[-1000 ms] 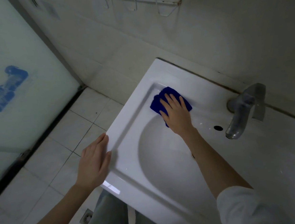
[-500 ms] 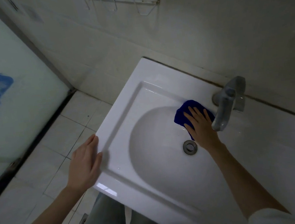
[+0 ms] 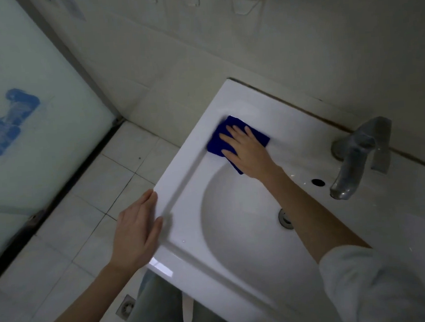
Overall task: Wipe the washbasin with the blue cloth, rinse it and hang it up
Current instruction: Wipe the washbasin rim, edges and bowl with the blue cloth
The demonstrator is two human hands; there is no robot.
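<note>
The right hand (image 3: pixel 246 155) lies flat with fingers spread, pressing the blue cloth (image 3: pixel 260 137) beneath its palm onto the washbasin (image 3: pixel 176 186) ledge, probably to spread the wiping pressure. The left hand (image 3: pixel 138 232), fingers straight and together, rests against the rim, likely bracing.

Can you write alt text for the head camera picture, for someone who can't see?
A right hand presses a blue cloth flat on the far left corner of the white washbasin. The left hand rests open on its left edge; a metal tap stands at right.
</note>
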